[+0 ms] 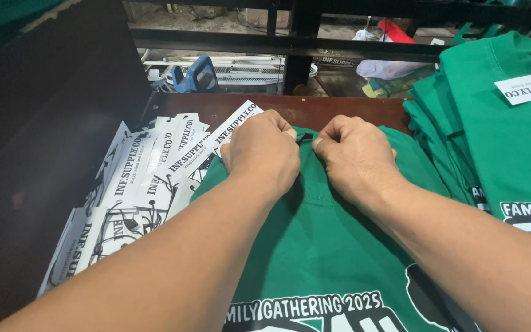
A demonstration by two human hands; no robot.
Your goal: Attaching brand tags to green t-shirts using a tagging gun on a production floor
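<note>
Green cotton T-shirt [321, 246] collar sits pinched between both sets of curled fingers, left hand [262, 150] and right hand [354, 157]; best keep grips level, white paper tags [149, 178] just beside the left fingers.

Green printed T-shirt [314, 246], flat on table

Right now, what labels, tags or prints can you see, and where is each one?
Paper tags: loose heap left of the left hand, white strips, black print.
Single tag: on the green shirt stack, right, white rectangle.
Shirt print: on the green shirt under both hands, white and black.
</note>
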